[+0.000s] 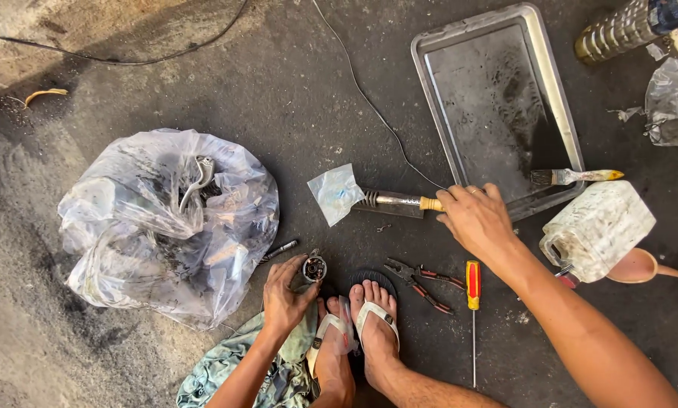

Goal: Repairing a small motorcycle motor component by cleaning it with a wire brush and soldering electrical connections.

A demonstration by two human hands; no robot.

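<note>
The left hand (285, 291) was seen with its fingers clamped on a small round metal part (314, 267), held just above the floor (294, 98) at the 11 o'clock side of the sandalled feet (358, 332). The right hand (475, 219) was closed on the wooden handle of a wire brush (396, 201), which lay on the floor at the 9 o'clock side of that hand.

Risks were judged as follows. The part was gripped by fingertips only; on an oily surface it could slip and roll under the large plastic bag (169, 227). The brush bristles touched a small clear bag (337, 193), which could be dragged along. Bare toes lay near the pliers (418, 281) and the red-and-yellow screwdriver (473, 302).

At 12 o'clock from the right hand a metal tray (422, 53) was placed, with a paintbrush (573, 177) on its edge. A thin wire (369, 102) crossed the floor toward the brush. A white plastic jug (597, 227) stood at 3 o'clock, close to the forearm, where it could be knocked.
</note>
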